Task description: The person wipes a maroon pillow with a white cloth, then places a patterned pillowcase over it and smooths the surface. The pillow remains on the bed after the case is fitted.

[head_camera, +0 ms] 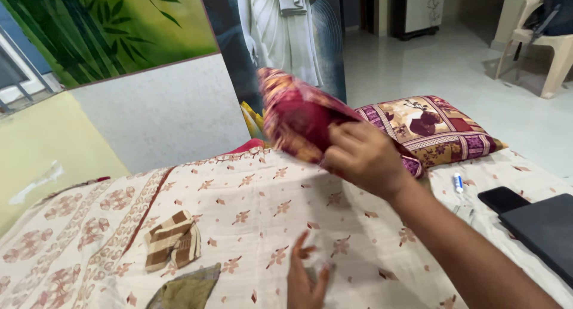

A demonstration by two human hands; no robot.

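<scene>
- Above the middle of the bed, the right hand (364,157) is closed around the near corner of a red patterned pillow (298,115), fingers curled tight into the fabric, holding it up clear of the sheet.
- That pillow tilts away from the hand, its long axis running up and to the left toward the wall; it looks blurred, so its far edge is hard to place.
- Low at the near edge, the left hand (305,276) lies flat on the floral bedsheet (250,195), fingers spread, gripping nothing; it sits well below the pillow, so the right hand is plainly the nearer one.
- Just behind the right hand rests a second pillow (436,130), maroon and cream, lying on the bed.
- Left of the flat hand sit a folded brown checked cloth (172,240) and an olive cloth (188,290).
- Off to the right lie a small tube (458,182), a dark phone (502,198) and a dark laptop (546,231).
</scene>
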